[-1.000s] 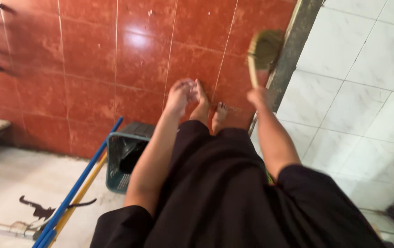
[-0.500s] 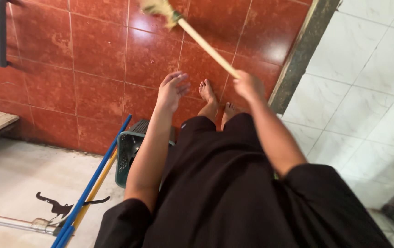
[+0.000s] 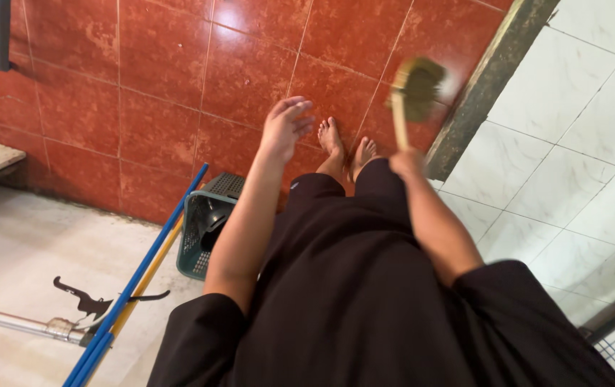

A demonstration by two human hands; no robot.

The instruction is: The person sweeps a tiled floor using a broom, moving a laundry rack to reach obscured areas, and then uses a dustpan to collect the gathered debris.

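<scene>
My right hand [image 3: 406, 162] has its fingers wrapped round a short broom's [image 3: 413, 89] wooden handle, blurred bristle head up ahead of them, over the red tile floor [image 3: 157, 93]. Left hand [image 3: 284, 129] hangs free, fingers spread, holding nothing. Green basket [image 3: 203, 233] & blue pole [image 3: 135, 279] sit below-left of it.

The broom [image 3: 416, 86] has swung back from upper left to right, near the dark threshold strip [image 3: 490, 79].

I stand on glossy red floor tiles [image 3: 157, 86]; a dark threshold strip [image 3: 490, 75] divides them from white marble-look tiles [image 3: 572, 129]. Left, pale concrete [image 3: 13, 258] and a green basket [image 3: 203, 233].
</scene>
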